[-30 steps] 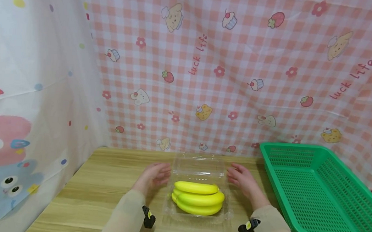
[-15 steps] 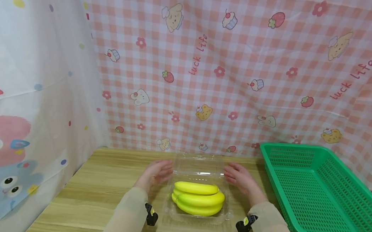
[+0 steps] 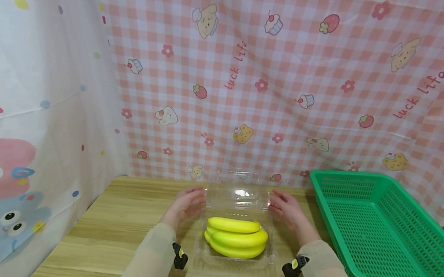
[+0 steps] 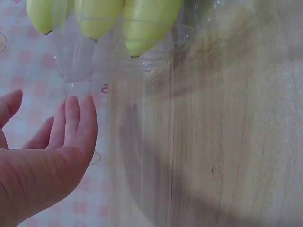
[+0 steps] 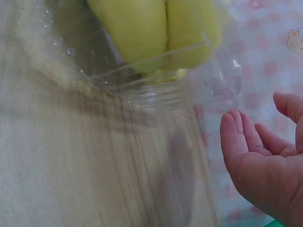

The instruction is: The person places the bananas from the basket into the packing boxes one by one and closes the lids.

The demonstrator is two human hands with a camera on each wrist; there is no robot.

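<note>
A bunch of yellow bananas lies in the base of a clear plastic clamshell box at the table's middle. The box's hinged lid is raised behind the fruit, partly tilted up. My left hand is at the lid's left side, its fingertips touching or very close to the plastic. On the opposite side, my right hand mirrors it. Both wrist views show gently bent, relaxed fingers, on the left hand and the right hand, with their tips by the clear edge. Neither hand is curled round anything.
To the right stands a green plastic basket with perforated walls, close to my right forearm. The wooden table ends at a pink checked cloth behind the box. A white patterned curtain hangs on the left.
Both hands have moved inward to the lid's sides. The lid has swung up from lying back, its far edge now higher against the cloth. The bananas have stayed in place.
</note>
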